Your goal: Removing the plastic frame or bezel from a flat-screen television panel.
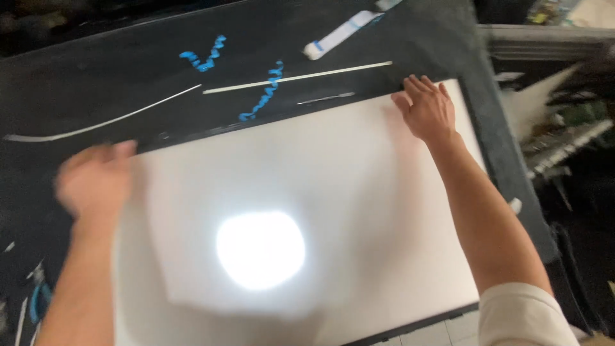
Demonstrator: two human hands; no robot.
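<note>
A large white sheet-like panel (333, 166) lies on a black worktable (96, 70), with a bright glare spot near its middle. My right hand (426, 109) rests flat with fingers spread on the panel's far right corner. My left hand (96, 179) is blurred at the panel's far left corner, touching or gripping its edge; I cannot tell which.
Beyond the panel lie thin white strips (298, 77), curled blue tape scraps (262, 96) and a white-and-blue backing strip (339, 32). More scraps (35, 298) sit at the near left. A cluttered shelf (564, 134) stands to the right of the table.
</note>
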